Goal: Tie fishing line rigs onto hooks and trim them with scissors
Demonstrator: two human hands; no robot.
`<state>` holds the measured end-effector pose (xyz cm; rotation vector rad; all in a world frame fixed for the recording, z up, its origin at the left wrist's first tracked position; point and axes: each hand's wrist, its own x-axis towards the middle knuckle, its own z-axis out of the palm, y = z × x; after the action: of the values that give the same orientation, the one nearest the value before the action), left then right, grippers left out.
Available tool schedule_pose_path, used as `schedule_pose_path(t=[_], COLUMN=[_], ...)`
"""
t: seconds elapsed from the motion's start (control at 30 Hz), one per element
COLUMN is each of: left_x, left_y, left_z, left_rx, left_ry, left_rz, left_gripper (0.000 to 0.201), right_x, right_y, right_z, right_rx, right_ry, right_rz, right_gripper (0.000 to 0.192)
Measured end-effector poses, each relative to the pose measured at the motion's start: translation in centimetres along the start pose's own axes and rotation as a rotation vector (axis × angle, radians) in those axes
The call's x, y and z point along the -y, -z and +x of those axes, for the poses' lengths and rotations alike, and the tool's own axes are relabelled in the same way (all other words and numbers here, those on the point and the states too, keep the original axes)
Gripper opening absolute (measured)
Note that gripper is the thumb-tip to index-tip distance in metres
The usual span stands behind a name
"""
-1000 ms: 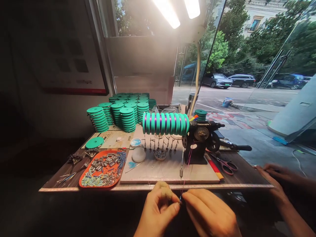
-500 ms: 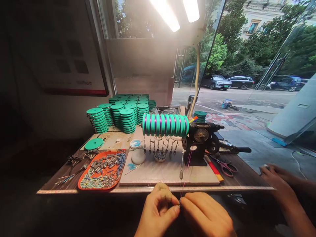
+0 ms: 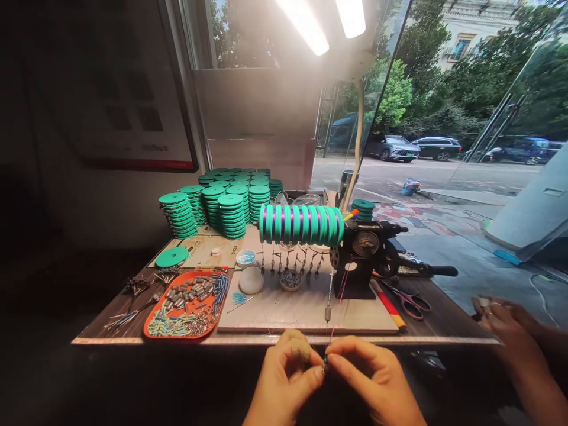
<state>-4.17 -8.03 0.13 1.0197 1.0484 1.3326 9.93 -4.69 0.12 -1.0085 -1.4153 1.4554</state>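
My left hand [image 3: 293,376] is closed, thumb and forefinger pinching a small shiny metal fitting [image 3: 323,368], too small to make out fully; one finger wears a tan cover. Right beside it, my right hand [image 3: 373,373] pinches the thin line at a tiny blue part [image 3: 326,358]. A pinkish fishing line [image 3: 331,331] runs down to both hands from a hand-cranked winder [image 3: 361,254]. On the winder's shaft sits a row of green foam spools [image 3: 302,225] wound with purple line. A grey sinker [image 3: 327,313] hangs just above my fingertips.
At left lies an orange tray [image 3: 148,322] with sinkers and small fittings. Behind it stand stacked green spools [image 3: 231,216]. Scissors [image 3: 415,306] lie right of the winder, near its crank handle [image 3: 444,270]. Another person's hands [image 3: 501,316] are at the far right.
My right hand has turned and its fingers have opened out from a folded pose into a fingertip pinch. My left hand keeps its pinch. The view has shifted slightly.
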Motion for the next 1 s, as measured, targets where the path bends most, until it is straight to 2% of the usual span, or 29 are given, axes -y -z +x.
schedule_pose_path(t=[0.07, 0.2, 0.37, 0.53, 0.67, 0.77, 1.0], left_x=[-0.2, -0.4, -0.3, -0.6, -0.9, -0.8, 0.1], left_y=[0.0, 0.0, 0.1, 0.2, 0.1, 0.1, 0.5], left_z=[-0.1, -0.2, -0.2, 0.0, 0.1, 0.1, 0.1], left_rx=[0.01, 0.004, -0.002, 0.008, 0.011, 0.017, 0.041], left_ry=[0.038, 0.088, 0.088, 0.074, 0.087, 0.09, 0.12], left_rz=[-0.011, -0.021, 0.005, 0.035, 0.033, 0.026, -0.042], left_gripper=[0.004, 0.014, 0.014, 0.017, 0.017, 0.018, 0.018], right_x=[0.2, 0.8, 1.1, 2.2, 2.9, 3.1, 3.1], right_y=[-0.1, 0.0, 0.5, 0.4, 0.4, 0.5, 0.5], right_z=[0.0, 0.1, 0.5, 0.5, 0.7, 0.7, 0.5], right_rx=[0.012, -0.023, 0.127, 0.12, 0.181, 0.151, 0.179], right_ry=[-0.047, -0.086, -0.042, 0.0, 0.074, 0.075, 0.089], right_rz=[0.069, 0.139, 0.001, -0.113, -0.252, -0.259, -0.314], right_gripper=[0.017, 0.017, 0.015, 0.015, 0.015, 0.015, 0.017])
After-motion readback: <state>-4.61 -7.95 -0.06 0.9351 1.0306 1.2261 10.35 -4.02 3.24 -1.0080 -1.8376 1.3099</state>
